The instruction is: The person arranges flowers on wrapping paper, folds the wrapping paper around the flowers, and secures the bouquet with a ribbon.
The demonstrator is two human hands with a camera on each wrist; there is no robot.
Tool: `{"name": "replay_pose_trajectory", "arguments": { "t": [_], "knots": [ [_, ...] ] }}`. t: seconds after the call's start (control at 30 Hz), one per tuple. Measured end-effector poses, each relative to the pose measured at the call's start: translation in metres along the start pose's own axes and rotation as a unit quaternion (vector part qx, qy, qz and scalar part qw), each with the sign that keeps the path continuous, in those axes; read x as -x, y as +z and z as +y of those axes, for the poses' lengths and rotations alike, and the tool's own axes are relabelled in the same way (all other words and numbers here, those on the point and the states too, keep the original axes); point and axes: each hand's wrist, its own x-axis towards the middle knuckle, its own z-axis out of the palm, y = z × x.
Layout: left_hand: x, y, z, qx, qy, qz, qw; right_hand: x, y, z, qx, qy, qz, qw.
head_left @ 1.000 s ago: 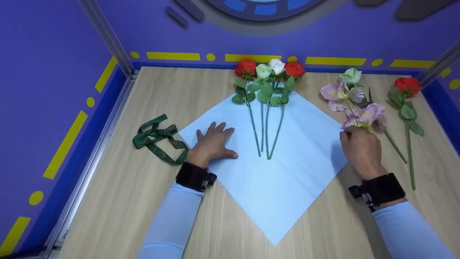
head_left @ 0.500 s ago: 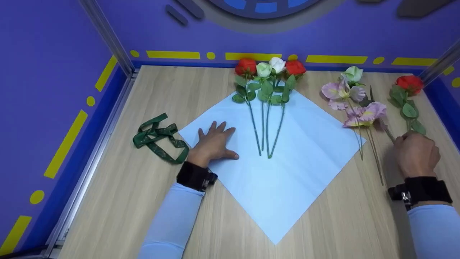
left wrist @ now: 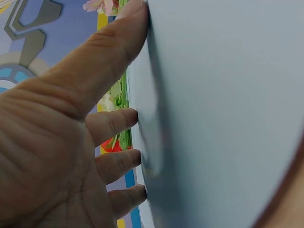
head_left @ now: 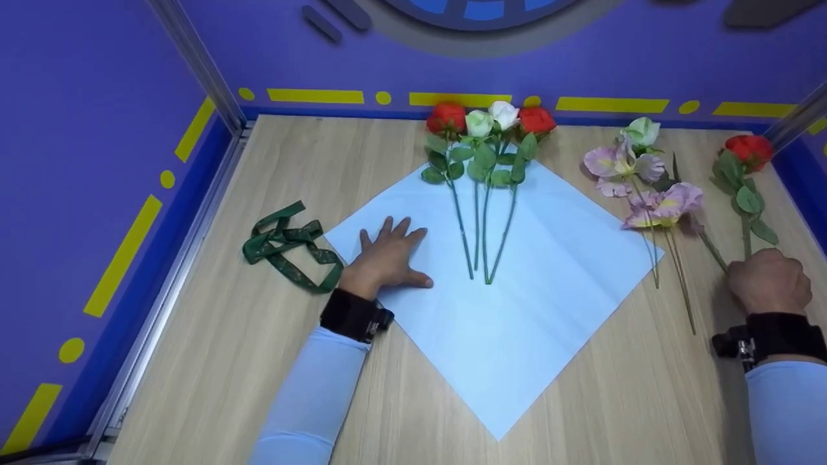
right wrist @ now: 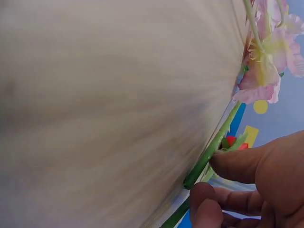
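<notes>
1. Here's the lone red rose [head_left: 748,199], far right on the surface [head_left: 213,361], stem running to the right hand [head_left: 770,282]: fingers curled close, grip impossible to confirm
2. Left hand [head_left: 387,258] planted, fingers spread straight, presumably steadying the pale sheet [head_left: 510,336]
3. Four flowers [head_left: 484,155] overhang its top corner, seemingly keeping blooms off it
4. Pink flowers [head_left: 672,200] right, green ribbon [head_left: 294,236] left, likely for easy reach
</notes>
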Motion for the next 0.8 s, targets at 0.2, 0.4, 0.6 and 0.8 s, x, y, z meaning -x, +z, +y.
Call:
{"name": "replay_pose_trajectory", "arguments": {
  "t": [0.2,0.4,0.6,0.8],
  "knots": [
    [-0.001,-0.001,0.002,0.001,0.003,-0.001,1.0000,-0.001,-0.001,0.001,-0.004,-0.009,-0.007,0.9999],
    [-0.002,-0.001,0.002,-0.006,0.003,-0.004,1.0000,-0.002,0.001,-0.001,-0.012,-0.028,0.029,0.9991],
    [-0.002,-0.001,0.002,-0.011,-0.005,-0.009,0.9999,0.002,-0.001,-0.019,-0.043,-0.035,0.084,0.9949],
    [-0.002,-0.001,0.001,-0.010,-0.005,-0.008,0.9999,0.013,-0.003,-0.056,-0.073,-0.073,0.137,0.9851]
  ]
}}
